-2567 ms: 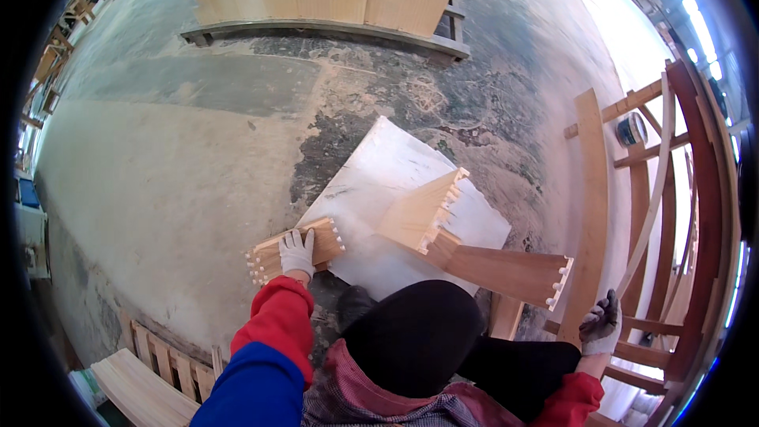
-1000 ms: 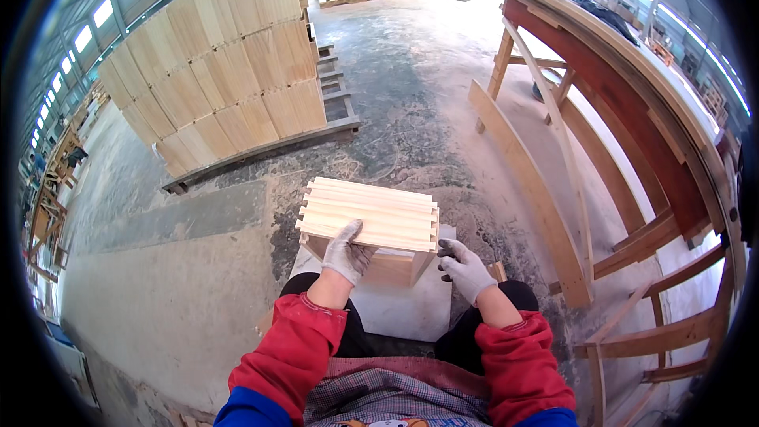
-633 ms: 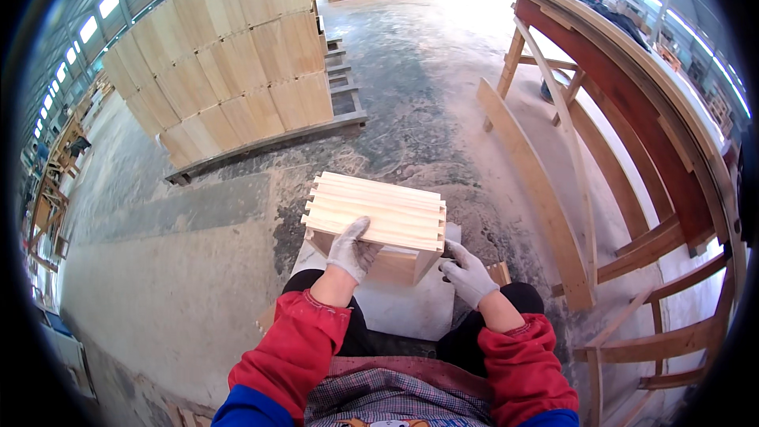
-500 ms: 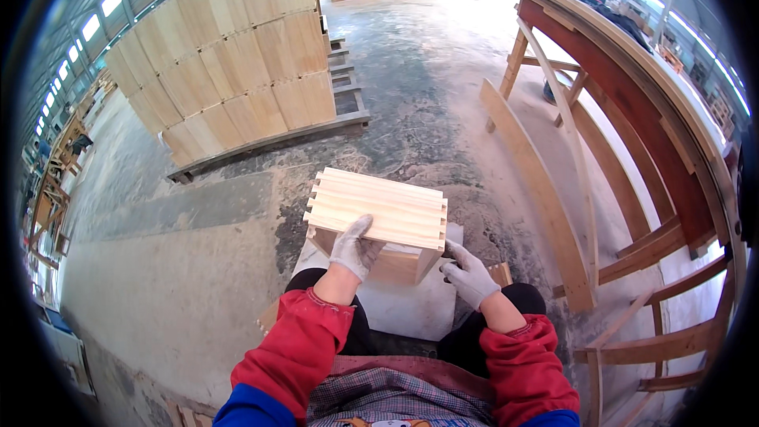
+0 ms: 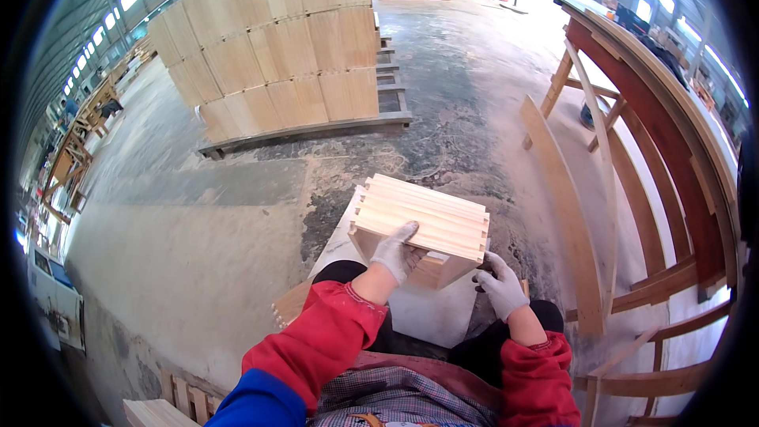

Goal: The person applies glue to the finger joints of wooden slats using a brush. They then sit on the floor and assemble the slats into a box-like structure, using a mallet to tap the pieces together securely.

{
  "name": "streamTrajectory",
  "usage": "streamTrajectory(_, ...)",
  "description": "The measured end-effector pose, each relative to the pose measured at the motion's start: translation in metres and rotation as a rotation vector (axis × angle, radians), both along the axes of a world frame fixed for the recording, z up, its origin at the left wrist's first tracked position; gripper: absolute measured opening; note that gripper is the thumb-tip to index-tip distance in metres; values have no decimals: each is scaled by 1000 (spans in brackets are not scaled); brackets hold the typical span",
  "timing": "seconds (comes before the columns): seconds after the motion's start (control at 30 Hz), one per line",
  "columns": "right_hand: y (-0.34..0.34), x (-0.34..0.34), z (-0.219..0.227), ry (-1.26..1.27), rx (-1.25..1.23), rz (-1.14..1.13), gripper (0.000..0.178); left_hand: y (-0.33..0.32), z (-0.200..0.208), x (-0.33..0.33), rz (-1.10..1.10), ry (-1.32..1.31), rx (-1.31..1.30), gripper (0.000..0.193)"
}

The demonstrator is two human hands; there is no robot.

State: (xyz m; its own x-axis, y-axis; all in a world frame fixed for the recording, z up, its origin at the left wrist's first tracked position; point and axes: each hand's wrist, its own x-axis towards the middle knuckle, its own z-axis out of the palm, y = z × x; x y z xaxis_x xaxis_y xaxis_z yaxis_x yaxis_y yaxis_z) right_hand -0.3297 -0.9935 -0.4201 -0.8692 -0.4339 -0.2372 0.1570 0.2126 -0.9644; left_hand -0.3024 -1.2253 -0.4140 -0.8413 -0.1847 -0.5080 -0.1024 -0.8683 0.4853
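In the head view, the box [image 5: 423, 213] sits just past the picture's centre, above the pale sheet [image 5: 431, 320], perhaps laid there to spare it floor grit. At the box's 7 o'clock, the left hand [image 5: 395, 253] pinches its top panel, thumb over, seemingly to steady it. At 4 o'clock, the right hand [image 5: 504, 289] curls beside the corner; whether it grips, I can't tell.

no readable text, labels, brands, numbers or signs, apron print [image 5: 378, 419] cut off at lower edge, any lettering there not legible, anything farther back too small or blurred
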Motion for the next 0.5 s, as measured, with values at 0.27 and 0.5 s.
streamTrajectory(0.27, 1, -4, -2, -18, -21, -26, 37, 0, -13, 4, -65, 13, 30, 36)
streamTrajectory(0.5, -1, -10, -13, 19, -1, -36, 42, 2, -3, 7, -88, -13, 48, 35)
